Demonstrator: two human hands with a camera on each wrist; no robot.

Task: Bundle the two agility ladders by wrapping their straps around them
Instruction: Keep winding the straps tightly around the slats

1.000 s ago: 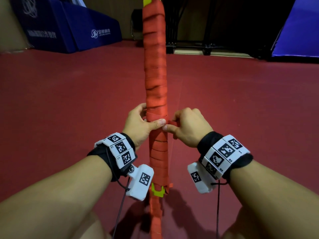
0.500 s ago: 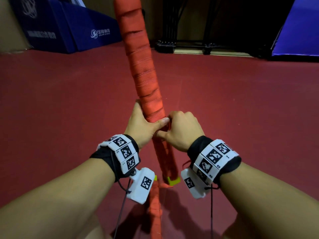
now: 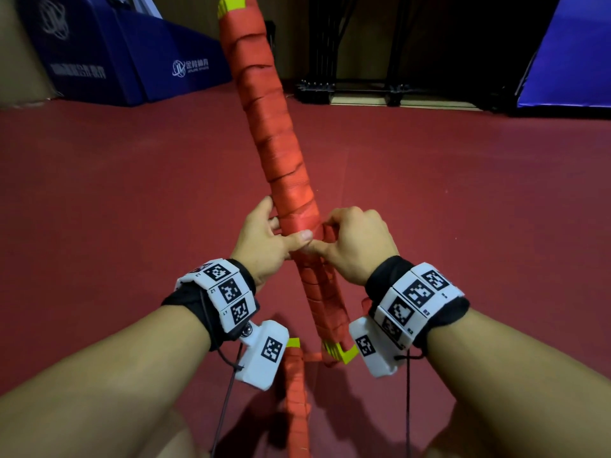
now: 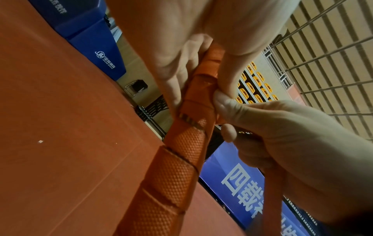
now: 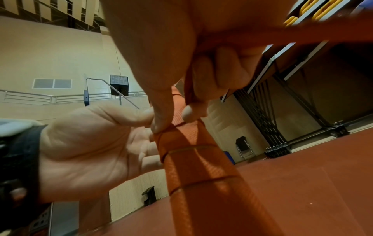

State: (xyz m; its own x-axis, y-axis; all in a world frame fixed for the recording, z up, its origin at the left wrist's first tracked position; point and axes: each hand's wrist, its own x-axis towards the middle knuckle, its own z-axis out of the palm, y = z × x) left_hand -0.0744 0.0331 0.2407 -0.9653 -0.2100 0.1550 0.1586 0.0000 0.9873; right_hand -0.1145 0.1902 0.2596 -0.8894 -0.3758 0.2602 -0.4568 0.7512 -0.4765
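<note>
Nearest to me, a second wrapped ladder bundle is lying on the red floor between my forearms, its yellow end pointing away from me, and a short run of orange strap is linking it to the bundle I am holding. That agility ladder bundle is standing up off the floor in front of me, leaning to the left at the top, with yellow rung ends showing at its lower end just beside my right wrist camera and more yellow at the top. I am curling my left hand round the bundle at its middle, thumb pressing flat across the front of the wraps. My right hand is closing on the loose strap end; from the left wrist view I am seeing its thumb and fingers pinching the webbing tight against the side of the bundle, and both thumbs are meeting at the same wrap. In the right wrist view the strap is running through my curled right fingers. Farther off, blue padded mats are standing along the wall on the left, a dark metal rack is sitting behind the bundle, and another blue mat is leaning at the far right.
</note>
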